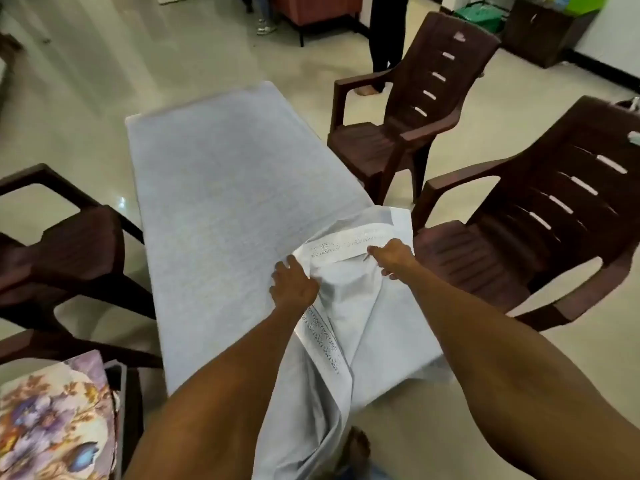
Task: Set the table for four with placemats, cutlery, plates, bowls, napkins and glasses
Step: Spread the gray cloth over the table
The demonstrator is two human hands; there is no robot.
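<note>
A long table [221,174] with a pale grey top runs away from me. A light grey cloth [381,327] with a white patterned border lies bunched over the table's near right corner and hangs down toward the floor. My left hand [292,285] grips a fold of the cloth near its border. My right hand [393,256] pinches the cloth's patterned edge a little farther right. Both arms reach forward over the near end of the table.
Two dark brown plastic chairs [408,109] [540,216] stand right of the table and another [59,251] on the left. A floral-patterned item [52,420] lies at the lower left. A person's legs [384,39] stand at the back near a cabinet [540,32].
</note>
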